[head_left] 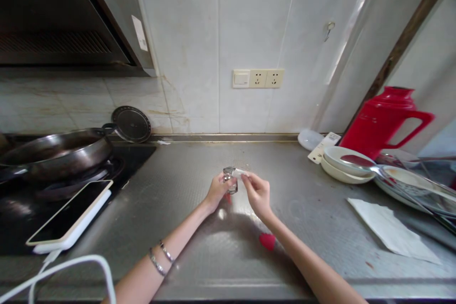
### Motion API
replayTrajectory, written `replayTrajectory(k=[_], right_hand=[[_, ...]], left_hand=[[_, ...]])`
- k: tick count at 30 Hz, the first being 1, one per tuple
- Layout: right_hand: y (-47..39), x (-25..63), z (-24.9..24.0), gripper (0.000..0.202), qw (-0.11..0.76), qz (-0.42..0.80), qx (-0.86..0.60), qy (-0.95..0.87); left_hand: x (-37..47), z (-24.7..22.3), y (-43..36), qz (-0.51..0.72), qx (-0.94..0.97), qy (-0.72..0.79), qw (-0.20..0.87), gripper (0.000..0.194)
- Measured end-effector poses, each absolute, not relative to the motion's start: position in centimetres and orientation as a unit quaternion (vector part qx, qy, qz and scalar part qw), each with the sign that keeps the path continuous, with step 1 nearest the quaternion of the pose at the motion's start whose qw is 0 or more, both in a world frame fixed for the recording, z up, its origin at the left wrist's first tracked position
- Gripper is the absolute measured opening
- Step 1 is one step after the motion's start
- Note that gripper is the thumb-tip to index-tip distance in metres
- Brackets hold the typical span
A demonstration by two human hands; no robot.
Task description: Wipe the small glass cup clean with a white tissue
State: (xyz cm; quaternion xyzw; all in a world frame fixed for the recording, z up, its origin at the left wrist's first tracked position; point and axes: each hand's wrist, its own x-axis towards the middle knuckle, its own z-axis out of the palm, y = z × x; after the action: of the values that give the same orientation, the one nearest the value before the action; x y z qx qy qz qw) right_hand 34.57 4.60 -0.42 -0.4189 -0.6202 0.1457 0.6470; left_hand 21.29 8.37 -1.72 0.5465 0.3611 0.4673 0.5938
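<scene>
My left hand is closed round a small, shiny, see-through object with dark and silvery patches; its exact kind cannot be made out. At the object's upper right edge, my right hand pinches a small white strip between thumb and fingertips. The strip touches or overlaps the object's top. Both hands are held above the steel counter. Below the right forearm lies a red-tipped thing, partly hidden by the arm. A smaller red patch shows just under the held object.
At left, a pan sits on the black stove, near a phone with a white cable. On the right stand a red thermos jug, stacked bowls and plates, beside a white paper napkin. Sockets are on the wall.
</scene>
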Motion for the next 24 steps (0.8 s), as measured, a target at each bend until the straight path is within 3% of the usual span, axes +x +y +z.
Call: replayTrajectory(k=[5,9,16,21,24], right_hand=[[5.2,35.2,0.2,0.028,0.677,0.223,-0.43,-0.554],[6.3,35.8,0.0,0.033,0.685,0.217,-0.454,-0.528],[6.6,36.7,0.2,0.038,0.519,0.346,-0.363,-0.692],[6.5,36.6,-0.5,0.079,0.48,0.328,-0.319,-0.748],[6.8,36.2,-1.3,0.081,0.498,0.287,-0.333,-0.748]], left_hand=[[21.3,-2.0,8.6,0.469,0.529,0.348,0.615,0.052],[21.4,-1.8,8.4,0.459,0.524,0.343,0.63,0.057],[21.3,-1.1,8.2,0.416,0.511,0.338,0.672,0.064],[21.2,-1.2,8.4,0.406,0.495,0.337,0.691,0.062],[20.9,-1.6,8.7,0.392,0.499,0.325,0.701,0.063]])
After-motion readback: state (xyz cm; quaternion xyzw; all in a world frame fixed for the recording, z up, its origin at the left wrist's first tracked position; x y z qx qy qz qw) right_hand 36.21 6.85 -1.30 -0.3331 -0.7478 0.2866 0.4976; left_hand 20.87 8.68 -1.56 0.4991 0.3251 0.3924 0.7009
